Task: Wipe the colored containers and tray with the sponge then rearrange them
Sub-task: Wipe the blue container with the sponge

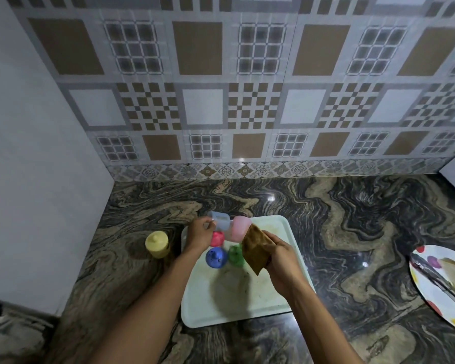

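The head view shows our left hand point(200, 233) pinching a pale blue container point(221, 221) by its near end, lifted and tilted above the far left corner of the white tray point(273, 300). Our right hand point(280, 261) is closed around a flat brown sponge point(255, 248), which stands just beside the pink container point(240, 228); we cannot tell if it touches. The red container point(217, 238), the dark blue container point(216, 257) and the green container point(236, 254) stay on the tray near our hands, and the yellow container point(157, 244) stands alone on the worktop point(352, 232), left of the tray.

We judge these containers to be thin plastic, light and stiff, easy to tip over and maybe slippery if wet, so it is better to hold each one around the body with fingers and thumb. The sponge looks soft and bends easily; a wide grip on the back gives good pressure. The tray shows dirty marks and it will likely slide if we wipe it hard
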